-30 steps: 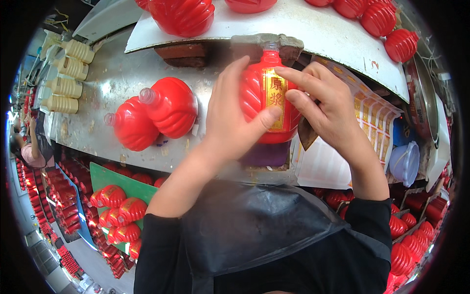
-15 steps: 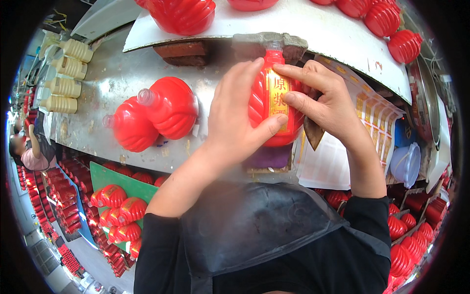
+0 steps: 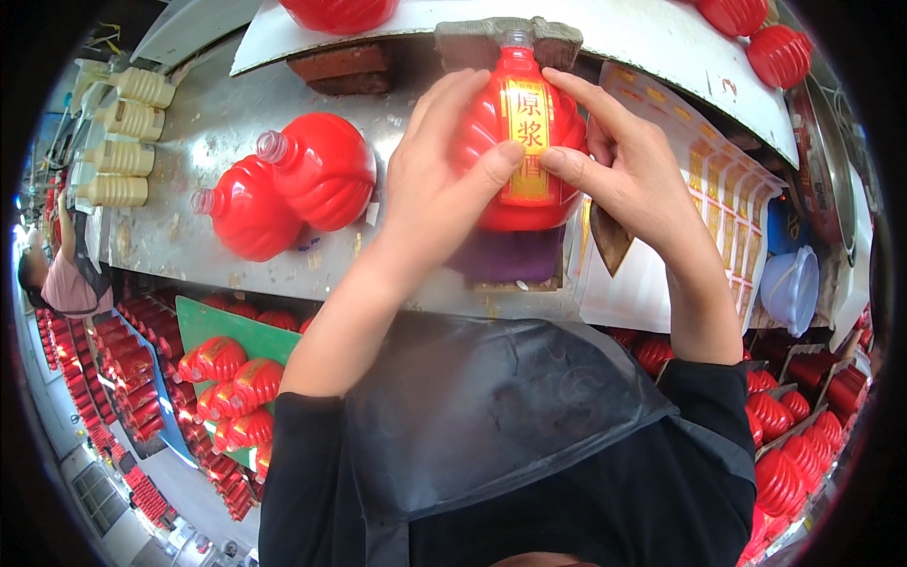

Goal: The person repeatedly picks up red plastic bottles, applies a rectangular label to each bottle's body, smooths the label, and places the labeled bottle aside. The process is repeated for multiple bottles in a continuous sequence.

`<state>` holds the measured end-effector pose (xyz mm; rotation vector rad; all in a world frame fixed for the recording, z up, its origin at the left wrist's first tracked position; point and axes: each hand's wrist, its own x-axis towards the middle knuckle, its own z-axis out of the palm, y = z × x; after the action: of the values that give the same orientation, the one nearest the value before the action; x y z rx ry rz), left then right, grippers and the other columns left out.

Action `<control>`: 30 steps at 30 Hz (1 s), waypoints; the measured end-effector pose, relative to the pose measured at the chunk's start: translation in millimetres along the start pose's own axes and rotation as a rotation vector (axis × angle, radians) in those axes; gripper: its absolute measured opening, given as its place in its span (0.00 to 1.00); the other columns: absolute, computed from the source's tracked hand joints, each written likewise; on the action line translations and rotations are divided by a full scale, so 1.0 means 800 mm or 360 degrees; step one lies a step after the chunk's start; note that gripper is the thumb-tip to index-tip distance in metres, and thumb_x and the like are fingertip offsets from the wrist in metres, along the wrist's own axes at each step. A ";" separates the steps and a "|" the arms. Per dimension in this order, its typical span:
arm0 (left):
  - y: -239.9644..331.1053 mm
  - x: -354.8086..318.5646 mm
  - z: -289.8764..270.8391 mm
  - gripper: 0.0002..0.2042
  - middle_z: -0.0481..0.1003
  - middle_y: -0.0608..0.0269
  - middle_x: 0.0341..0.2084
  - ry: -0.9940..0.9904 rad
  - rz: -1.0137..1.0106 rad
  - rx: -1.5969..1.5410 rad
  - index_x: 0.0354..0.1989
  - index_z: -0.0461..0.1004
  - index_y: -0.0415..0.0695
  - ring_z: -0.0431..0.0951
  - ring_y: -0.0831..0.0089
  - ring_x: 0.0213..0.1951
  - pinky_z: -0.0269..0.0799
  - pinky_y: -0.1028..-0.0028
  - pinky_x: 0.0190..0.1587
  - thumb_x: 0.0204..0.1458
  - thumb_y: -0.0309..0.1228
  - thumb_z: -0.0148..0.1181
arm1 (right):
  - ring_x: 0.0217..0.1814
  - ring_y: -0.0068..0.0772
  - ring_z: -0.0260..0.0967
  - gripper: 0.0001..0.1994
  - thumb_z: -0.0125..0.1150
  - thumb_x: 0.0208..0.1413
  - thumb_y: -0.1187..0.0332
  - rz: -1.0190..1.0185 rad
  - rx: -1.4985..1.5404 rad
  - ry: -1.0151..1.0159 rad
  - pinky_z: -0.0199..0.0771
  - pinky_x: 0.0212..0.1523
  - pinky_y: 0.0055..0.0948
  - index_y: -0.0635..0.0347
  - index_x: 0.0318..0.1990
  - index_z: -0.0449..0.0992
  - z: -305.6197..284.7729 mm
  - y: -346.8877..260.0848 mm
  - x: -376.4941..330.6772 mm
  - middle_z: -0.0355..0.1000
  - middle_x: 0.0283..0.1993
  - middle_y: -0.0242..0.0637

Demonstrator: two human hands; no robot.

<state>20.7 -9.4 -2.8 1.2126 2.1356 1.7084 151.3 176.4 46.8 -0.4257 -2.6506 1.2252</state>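
A red bottle (image 3: 529, 220) with swirled sides and a clear neck lies on its back before me, neck pointing away. Down its front runs a gold and red label (image 3: 527, 104). My left hand (image 3: 425, 161) cups the left side, thumb pressed on the label's left part. From the right, my right hand (image 3: 631, 156) grips the bottle, thumb at the label's right edge and index finger near the shoulder. The neck rests at a grey padded block (image 3: 455, 42); purple cloth (image 3: 510, 253) shows below the base.
Two red bottles (image 3: 326, 170) lie on the metal table (image 3: 179, 246) to the left. Label sheets (image 3: 652, 274) and a dark pointed piece (image 3: 609, 241) are at right. Cream jugs (image 3: 118, 158) line the far left. A white board (image 3: 642, 47) spans the back; bricks (image 3: 340, 68) sit beneath it.
My left thumb has moved up onto the label's left part. The right index finger has shifted off the label's top toward the bottle's shoulder, and the right thumb sits lower. The view has tilted slightly.
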 end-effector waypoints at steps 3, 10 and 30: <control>0.003 -0.003 0.007 0.34 0.70 0.43 0.65 0.0055 -0.0063 -0.0085 0.66 0.70 0.37 0.73 0.49 0.65 0.69 0.59 0.67 0.53 0.43 0.73 | 0.28 0.18 0.51 0.36 0.76 0.56 0.52 -0.0066 -0.0028 0.0063 0.52 0.29 0.24 0.47 0.72 0.72 0.005 0.002 0.002 0.51 0.24 0.21; 0.003 -0.003 0.010 0.36 0.72 0.45 0.63 0.0082 -0.0082 -0.0040 0.65 0.71 0.38 0.75 0.52 0.64 0.71 0.60 0.66 0.50 0.42 0.76 | 0.28 0.17 0.51 0.36 0.76 0.55 0.51 -0.0037 -0.0002 0.0046 0.51 0.29 0.24 0.47 0.71 0.73 0.004 0.002 0.005 0.51 0.25 0.21; 0.011 0.000 0.013 0.32 0.74 0.53 0.60 0.0103 -0.0316 -0.0325 0.63 0.72 0.39 0.76 0.62 0.60 0.73 0.65 0.63 0.50 0.35 0.77 | 0.26 0.15 0.54 0.29 0.73 0.60 0.54 -0.0130 -0.0075 0.0185 0.55 0.27 0.24 0.47 0.68 0.78 0.014 0.016 0.013 0.56 0.22 0.21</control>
<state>31.0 -1.5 1.7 0.8726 1.9803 1.8447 140.9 179.7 30.3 -0.3795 -2.5759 1.0820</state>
